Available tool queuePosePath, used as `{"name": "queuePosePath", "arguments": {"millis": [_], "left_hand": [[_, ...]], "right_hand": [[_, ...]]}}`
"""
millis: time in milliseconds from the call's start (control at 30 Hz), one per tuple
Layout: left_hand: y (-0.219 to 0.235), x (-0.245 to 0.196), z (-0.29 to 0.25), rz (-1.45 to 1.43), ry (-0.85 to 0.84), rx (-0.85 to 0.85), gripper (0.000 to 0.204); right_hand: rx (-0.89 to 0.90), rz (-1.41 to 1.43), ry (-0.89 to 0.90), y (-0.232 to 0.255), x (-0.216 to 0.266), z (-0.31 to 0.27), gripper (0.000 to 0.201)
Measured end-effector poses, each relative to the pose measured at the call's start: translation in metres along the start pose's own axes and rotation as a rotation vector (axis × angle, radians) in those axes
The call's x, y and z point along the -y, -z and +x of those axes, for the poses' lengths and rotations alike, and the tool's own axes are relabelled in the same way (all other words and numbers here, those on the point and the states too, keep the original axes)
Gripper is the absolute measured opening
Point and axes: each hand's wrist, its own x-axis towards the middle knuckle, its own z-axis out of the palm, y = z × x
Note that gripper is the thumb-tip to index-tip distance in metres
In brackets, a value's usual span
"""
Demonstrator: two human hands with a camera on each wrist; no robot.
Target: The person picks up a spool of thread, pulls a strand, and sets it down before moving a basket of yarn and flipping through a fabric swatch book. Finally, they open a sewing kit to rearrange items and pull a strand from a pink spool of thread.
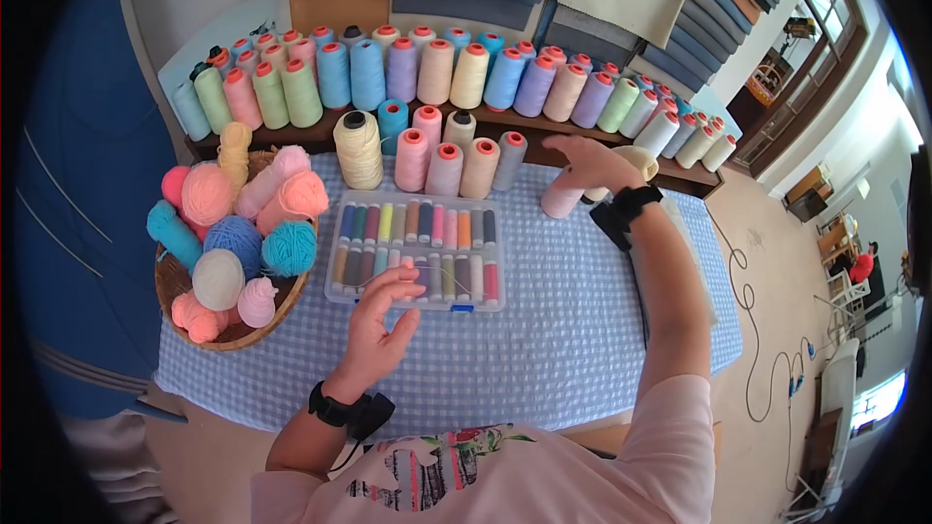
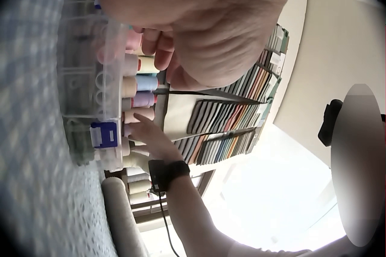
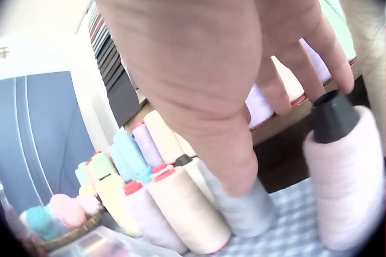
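In the head view my left hand (image 1: 381, 322) hovers by the front edge of a clear case (image 1: 340, 291) of small thread spools, fingers loosely bent, holding nothing. The left wrist view shows this hand (image 2: 199, 28) beside the case's blue latch (image 2: 104, 135). At the right, my right hand (image 1: 590, 165) is above a pale pink thread cone (image 1: 560, 200). Seen from the right wrist, that hand (image 3: 205, 46) has its fingers spread and extended near the black tip of the pink cone (image 3: 347, 184); whether a fingertip touches it, I cannot tell.
A wicker basket (image 1: 282, 315) of yarn balls stands at the left. Many thread cones line a dark shelf (image 1: 320, 131) at the back, with several more in front. A cream cone (image 1: 638, 161) stands behind my right hand; a grey roll (image 2: 120, 215) lies at the table's right side.
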Motion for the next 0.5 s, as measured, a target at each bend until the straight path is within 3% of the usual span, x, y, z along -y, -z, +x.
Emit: {"name": "queuePosePath", "arguments": {"millis": [67, 100, 200, 267, 500], "left_hand": [[0.000, -0.002, 0.000, 0.002, 0.001, -0.002, 0.023], [0.000, -0.003, 0.000, 0.002, -0.007, -0.003, 0.023], [0.000, -0.001, 0.000, 0.008, 0.004, -0.005, 0.023], [0.002, -0.002, 0.002, 0.040, -0.017, -0.007, 0.023], [0.002, -0.001, -0.001, 0.035, -0.051, -0.007, 0.023]], "right_hand": [[0.334, -0.133, -0.144, -0.002, 0.002, -0.011, 0.057], [0.277, -0.234, -0.072, -0.020, -0.009, -0.014, 0.044], [0.136, -0.228, -0.092, -0.027, -0.005, -0.015, 0.038], [0.051, -0.095, -0.011, -0.016, 0.012, -0.013, 0.036], [0.091, 0.034, 0.043, -0.040, 0.036, 0.005, 0.050]]}}
